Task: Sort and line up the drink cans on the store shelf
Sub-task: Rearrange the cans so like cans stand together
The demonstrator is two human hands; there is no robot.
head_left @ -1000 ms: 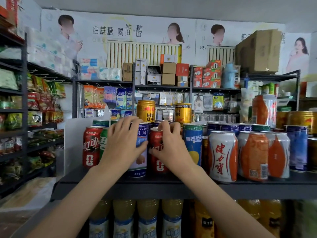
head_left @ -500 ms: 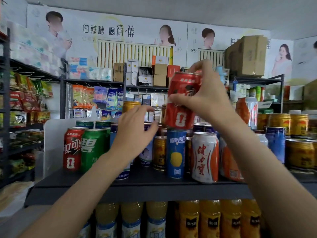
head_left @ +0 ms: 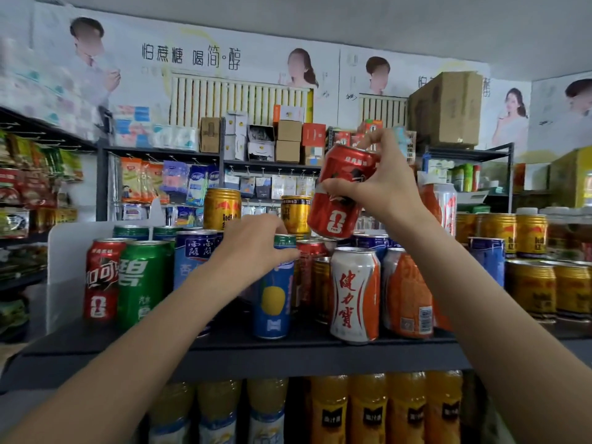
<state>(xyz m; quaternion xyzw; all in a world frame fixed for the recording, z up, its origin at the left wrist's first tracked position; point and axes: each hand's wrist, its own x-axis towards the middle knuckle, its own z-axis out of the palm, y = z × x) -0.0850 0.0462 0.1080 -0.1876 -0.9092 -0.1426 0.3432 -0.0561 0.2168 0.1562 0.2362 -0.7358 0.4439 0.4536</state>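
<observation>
Above the shelf [head_left: 224, 357], right hand [head_left: 389, 187] fingers gripping tilted red can [head_left: 342, 193], left hand [head_left: 253, 251] fingers grasping blue can [head_left: 274, 296].

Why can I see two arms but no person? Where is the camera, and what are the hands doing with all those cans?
The camera sits on the person's head and looks forward and down, so you see only their own arms reaching out, as if through their eyes. There is just this one view. In front is a dark store shelf crowded with drink cans. The right hand holds a red cola can up in the air, tilted, above the others. The left hand reaches in among the standing cans, its fingers at the top of a tall blue can with a lemon on it. At the left end stand another red cola can and a green can. A white and orange can stands near the front. Bottles of orange drink stand on the shelf below.
</observation>
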